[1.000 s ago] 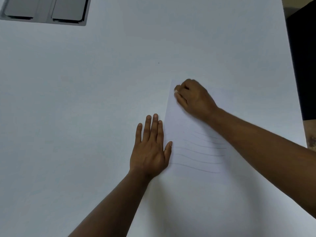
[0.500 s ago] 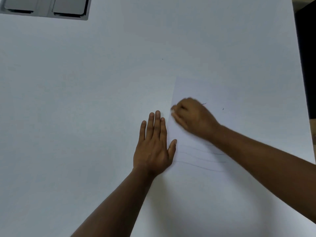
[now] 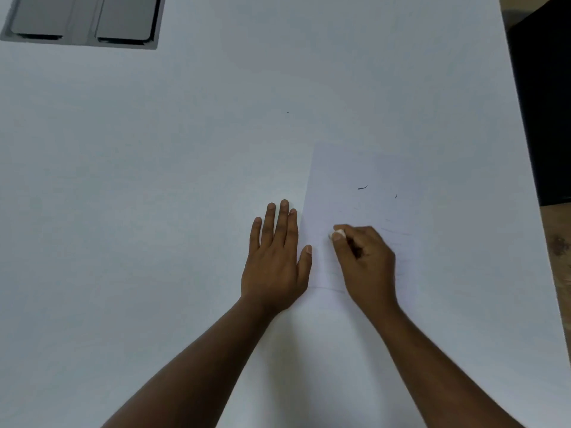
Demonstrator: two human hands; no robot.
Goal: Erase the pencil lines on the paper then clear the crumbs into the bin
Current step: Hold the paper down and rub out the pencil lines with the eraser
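The white sheet of paper (image 3: 355, 180) lies flat on the white table (image 3: 154, 180), right of the middle and near the person. Only faint pencil lines (image 3: 327, 288) show on it now; half a second ago three clearer lines were visible below the right hand, and a second ago there were several more. Two small dark eraser crumbs (image 3: 362, 187) lie on the upper part of the sheet, as they did half a second ago.

The right hand (image 3: 366, 261) pinches a small white eraser (image 3: 338, 234) between thumb and curled fingers, pressed on the paper. It has moved toward the person since the earlier frames.

The left hand (image 3: 275, 257) stays flat with straight fingers at the left edge of the sheet, the thumb on the paper.

A grey metal cable hatch (image 3: 83, 23) sits in the far left corner of the table.
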